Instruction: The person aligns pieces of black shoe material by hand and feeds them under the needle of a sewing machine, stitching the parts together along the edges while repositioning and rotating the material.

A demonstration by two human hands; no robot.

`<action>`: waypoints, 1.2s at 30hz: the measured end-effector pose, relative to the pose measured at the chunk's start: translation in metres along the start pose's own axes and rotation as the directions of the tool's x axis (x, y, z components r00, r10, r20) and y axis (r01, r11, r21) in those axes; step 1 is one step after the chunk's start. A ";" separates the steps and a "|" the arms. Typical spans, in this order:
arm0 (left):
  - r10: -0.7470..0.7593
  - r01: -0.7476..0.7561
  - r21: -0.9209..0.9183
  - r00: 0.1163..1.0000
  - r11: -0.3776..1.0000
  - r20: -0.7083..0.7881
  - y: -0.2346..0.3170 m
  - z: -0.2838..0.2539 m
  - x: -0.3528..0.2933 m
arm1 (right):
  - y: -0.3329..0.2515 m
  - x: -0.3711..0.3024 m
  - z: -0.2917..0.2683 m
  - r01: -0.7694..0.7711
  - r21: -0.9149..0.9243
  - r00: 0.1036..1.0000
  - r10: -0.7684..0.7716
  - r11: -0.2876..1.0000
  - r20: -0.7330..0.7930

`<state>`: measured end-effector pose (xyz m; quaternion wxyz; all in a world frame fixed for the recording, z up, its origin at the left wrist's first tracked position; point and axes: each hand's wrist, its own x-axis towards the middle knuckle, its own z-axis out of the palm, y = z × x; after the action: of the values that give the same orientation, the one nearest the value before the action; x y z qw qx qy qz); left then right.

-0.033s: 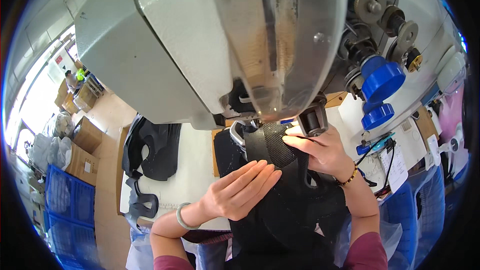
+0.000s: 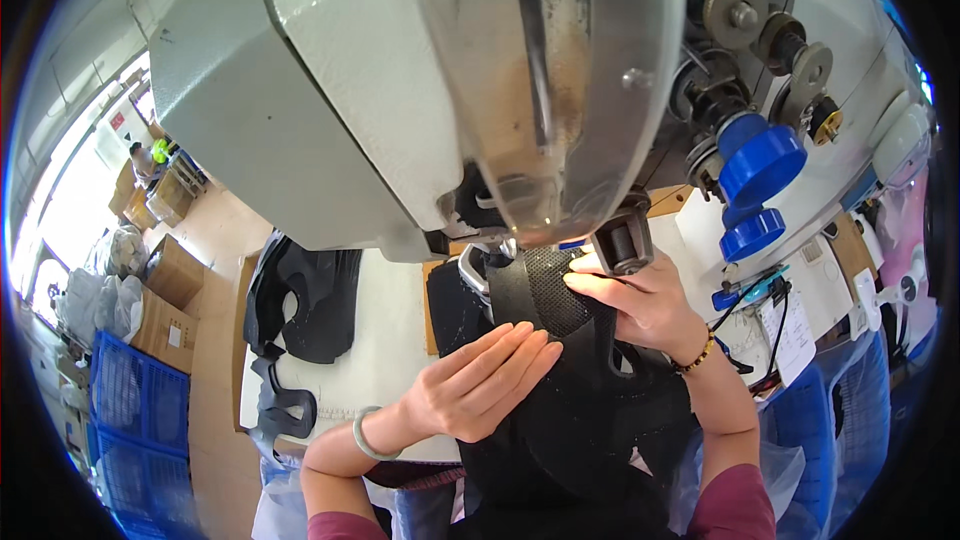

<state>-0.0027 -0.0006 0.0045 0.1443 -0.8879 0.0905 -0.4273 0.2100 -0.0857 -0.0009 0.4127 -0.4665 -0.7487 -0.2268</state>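
Observation:
A black fabric piece with a mesh panel [image 2: 552, 290] lies under the sewing machine's needle area. Its larger black part [image 2: 580, 430] drapes toward me over the table's front edge. My left hand [image 2: 490, 380] rests on the piece near the mesh, fingers stretched out side by side; its thumb is hidden. At the mesh's right edge, my right hand [image 2: 640, 305] is closed on the fabric, with its fingertips on the mesh and part of it behind a metal machine part. The grey sewing machine [image 2: 330, 90] fills the upper view, and its clear guard [image 2: 600, 140] hides the needle.
More black cut pieces [image 2: 320, 310] lie on the white table [image 2: 390, 310] at left. Blue thread tension knobs [image 2: 762, 170] stick out at upper right. Cables and a written sheet [image 2: 788, 335] lie on the right. Blue crates [image 2: 140, 390] and cardboard boxes [image 2: 165, 325] stand on the floor; a person is far left.

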 end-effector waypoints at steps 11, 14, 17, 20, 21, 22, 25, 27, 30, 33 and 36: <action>-0.022 0.019 -0.071 0.999 0.997 -0.043 -0.020 0.005 0.001 | 0.001 0.002 0.006 -0.105 0.048 0.994 0.107 0.993 -0.037; -0.011 0.009 -0.055 0.999 0.998 -0.043 -0.024 0.008 0.002 | 0.002 0.002 0.005 -0.172 0.080 0.984 0.175 0.982 -0.040; -0.018 0.017 -0.045 0.999 0.999 -0.027 -0.028 0.008 0.005 | -0.001 0.004 0.004 -0.217 0.104 0.974 0.223 0.971 -0.042; -0.055 0.052 -0.080 0.998 0.995 -0.037 -0.034 0.014 0.003 | 0.006 -0.003 0.010 -0.237 0.115 0.969 0.243 0.965 -0.048; -0.049 0.045 -0.074 0.997 0.996 -0.056 -0.036 0.017 0.003 | 0.008 -0.007 0.010 -0.254 0.118 0.964 0.261 0.960 -0.043; -0.044 0.039 -0.068 0.996 0.997 -0.075 -0.037 0.019 0.003 | 0.010 -0.010 0.009 -0.253 0.113 0.965 0.259 0.961 -0.045; -0.065 0.060 -0.080 0.996 0.995 -0.060 -0.041 0.020 0.002 | 0.009 -0.010 0.008 -0.281 0.109 0.958 0.285 0.953 -0.021; -0.079 0.072 -0.109 0.995 0.991 -0.066 -0.045 0.021 -0.003 | 0.003 -0.001 0.006 -0.391 0.371 0.912 0.410 0.842 0.032; -0.119 0.092 -0.192 0.984 0.977 -0.133 -0.049 0.030 -0.010 | 0.007 -0.003 0.006 -0.203 0.156 0.977 0.210 0.967 -0.033; -0.168 0.118 -0.271 0.971 0.955 -0.170 -0.051 0.031 -0.012 | 0.005 -0.006 0.007 -0.230 0.027 0.973 0.230 0.973 -0.026; -0.215 0.178 -0.381 0.975 0.907 -0.055 -0.056 0.019 -0.006 | 0.005 -0.009 0.006 -0.284 0.101 0.959 0.285 0.953 0.011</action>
<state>0.0107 0.0575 0.0070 -0.0756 -0.8822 0.0871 -0.4566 0.2143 -0.0835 -0.0115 0.4657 -0.5475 -0.6835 -0.1276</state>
